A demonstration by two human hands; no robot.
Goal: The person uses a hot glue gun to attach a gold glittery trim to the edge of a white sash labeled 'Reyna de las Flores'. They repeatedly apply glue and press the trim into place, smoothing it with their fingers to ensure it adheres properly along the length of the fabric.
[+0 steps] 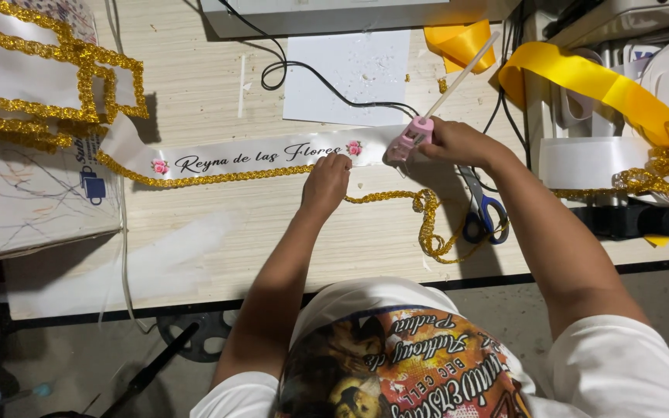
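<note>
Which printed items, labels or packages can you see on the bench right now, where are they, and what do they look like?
White satin sash: flat across the bench centre, black script, pink flowers at both ends, gold trim on the lower edge; left hand presses it, right hand holds a pink glue gun.
Printed board: left edge, pale, blue logo, scribbled lines.
Blank white sheet: top centre.

Counted on the worktop (195,77)

Two hands (325,184) (458,143), one pink glue gun (410,139), one pair of blue-handled scissors (480,210), one white sash (257,155), two pink flower decorations (160,166) (354,148), one white paper sheet (346,66).
</note>
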